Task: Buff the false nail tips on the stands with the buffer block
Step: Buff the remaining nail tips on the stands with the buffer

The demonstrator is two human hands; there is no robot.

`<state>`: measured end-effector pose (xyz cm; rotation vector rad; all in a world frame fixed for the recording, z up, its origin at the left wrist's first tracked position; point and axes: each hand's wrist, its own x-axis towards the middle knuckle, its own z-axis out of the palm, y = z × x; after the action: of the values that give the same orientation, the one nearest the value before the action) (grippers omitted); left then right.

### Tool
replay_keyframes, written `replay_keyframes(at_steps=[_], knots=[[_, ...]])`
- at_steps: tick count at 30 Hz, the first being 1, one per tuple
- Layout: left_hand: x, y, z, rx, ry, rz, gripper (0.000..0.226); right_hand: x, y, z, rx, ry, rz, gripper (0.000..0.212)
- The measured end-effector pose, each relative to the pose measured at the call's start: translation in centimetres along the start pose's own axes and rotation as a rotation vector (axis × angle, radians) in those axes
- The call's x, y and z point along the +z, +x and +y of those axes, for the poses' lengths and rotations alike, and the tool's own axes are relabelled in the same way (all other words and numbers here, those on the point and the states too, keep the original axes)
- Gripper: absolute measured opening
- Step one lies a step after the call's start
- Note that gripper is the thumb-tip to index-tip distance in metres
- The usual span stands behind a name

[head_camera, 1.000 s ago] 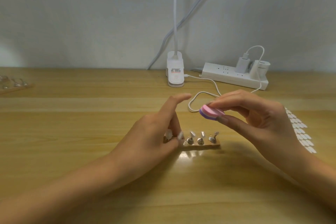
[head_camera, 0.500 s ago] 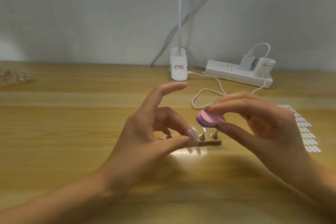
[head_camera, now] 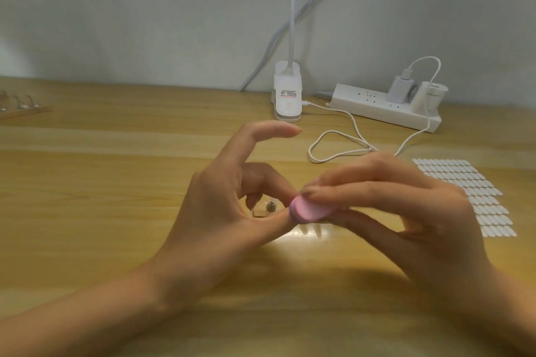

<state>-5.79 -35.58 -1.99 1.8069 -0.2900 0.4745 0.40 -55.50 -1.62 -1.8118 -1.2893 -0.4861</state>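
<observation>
My right hand (head_camera: 406, 211) grips a pink and purple buffer block (head_camera: 310, 210) between thumb and fingers. The block's left end lies against the tip of my left thumb. My left hand (head_camera: 214, 220) pinches thumb to middle finger there, with the index finger raised. What it pinches, seemingly a nail tip, is hidden behind the block. Through the ring of my left fingers I see the left end of the clear stand (head_camera: 258, 212) and one bare metal peg (head_camera: 271, 206). The other pegs and tips are hidden by my hands.
A white clip lamp base (head_camera: 287, 98) and a power strip (head_camera: 377, 109) stand at the back, with a looped white cable (head_camera: 339, 142) in front of them. A sheet of white oval stickers (head_camera: 475, 191) lies to the right. Another stand (head_camera: 20, 107) sits far left.
My left hand lifted off the stand with a nail tip pinched. My right hand brought the buffer block left and down until it met my left thumb tip.
</observation>
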Motion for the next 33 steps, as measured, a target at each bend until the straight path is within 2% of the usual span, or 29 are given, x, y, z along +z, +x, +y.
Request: replay_keyframes(at_steps=[13, 22, 26, 28, 31, 33], knots=[[0.1, 0.01, 0.09, 0.047, 0.038, 0.004, 0.06, -0.17, -0.05, 0.1, 0.008, -0.002, 0.018, 0.021], [0.1, -0.08, 0.33, 0.059, 0.06, -0.005, 0.059, -0.43, 0.03, 0.39, -0.025, -0.012, -0.037, 0.02], [0.1, 0.0, 0.42, 0.009, -0.024, -0.008, 0.063, -0.47, -0.11, 0.2, -0.047, -0.026, -0.014, 0.021], [0.0, 0.04, 0.48, -0.06, -0.114, 0.002, 0.062, -0.33, -0.14, 0.24, -0.064, -0.047, -0.025, 0.021], [0.06, 0.02, 0.5, -0.154, -0.247, -0.007, 0.064, -0.42, 0.0, 0.36, -0.019, -0.016, 0.046, 0.023], [0.22, 0.01, 0.56, -0.204, -0.329, -0.01, 0.065, -0.43, 0.02, 0.33, -0.068, -0.047, 0.018, 0.022]])
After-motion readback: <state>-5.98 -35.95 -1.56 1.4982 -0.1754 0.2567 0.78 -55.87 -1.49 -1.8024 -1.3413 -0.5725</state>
